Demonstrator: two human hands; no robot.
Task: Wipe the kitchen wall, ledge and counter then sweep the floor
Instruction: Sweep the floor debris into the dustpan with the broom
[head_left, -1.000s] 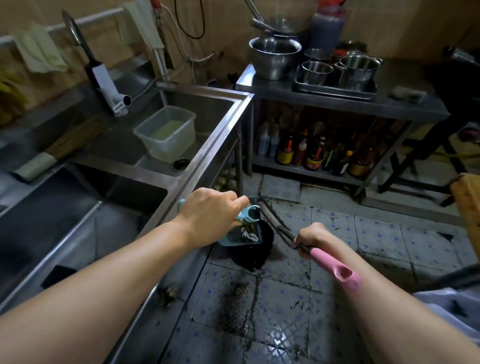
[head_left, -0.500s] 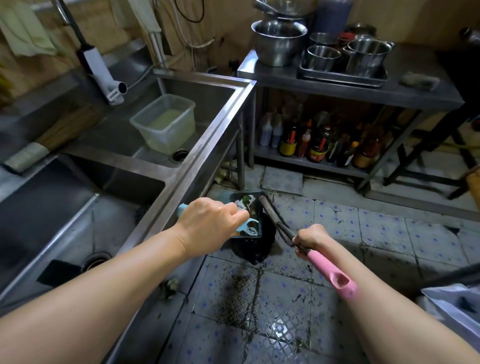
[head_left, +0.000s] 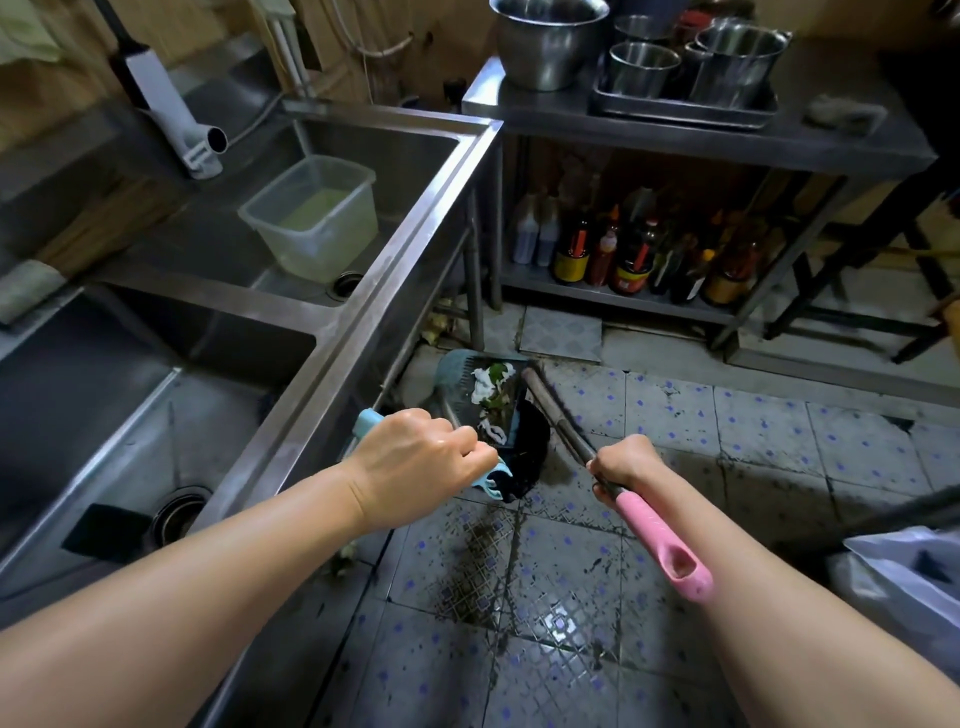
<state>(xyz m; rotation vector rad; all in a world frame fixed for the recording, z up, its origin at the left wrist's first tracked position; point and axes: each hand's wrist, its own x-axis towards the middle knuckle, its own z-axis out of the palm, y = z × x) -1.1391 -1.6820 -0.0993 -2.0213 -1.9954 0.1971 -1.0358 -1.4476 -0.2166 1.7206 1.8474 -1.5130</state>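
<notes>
My left hand (head_left: 421, 462) grips the light-blue handle of a teal dustpan (head_left: 457, 379), which sits low over the tiled floor (head_left: 571, 597) beside the sink's front edge. White scraps and green bits (head_left: 491, 387) lie in the pan. My right hand (head_left: 626, 462) is closed round a broom handle (head_left: 662, 540) with a pink end; its dark shaft runs up to the broom head (head_left: 540, 387) at the pan's right side. A black round object (head_left: 524, 452) lies under the pan.
A steel double sink (head_left: 363, 291) fills the left, with a clear plastic tub (head_left: 317, 218) in the far basin. A steel table (head_left: 675, 130) carries bowls and pots; sauce bottles (head_left: 634, 254) stand on its lower shelf. Dark grime marks the wet floor tiles. A plastic bag (head_left: 914, 582) lies at right.
The view has tilted down and closer. The dustpan has swung from tipped toward me to lying out over the floor, its scraps now in plain sight. Both hands keep their grips.
</notes>
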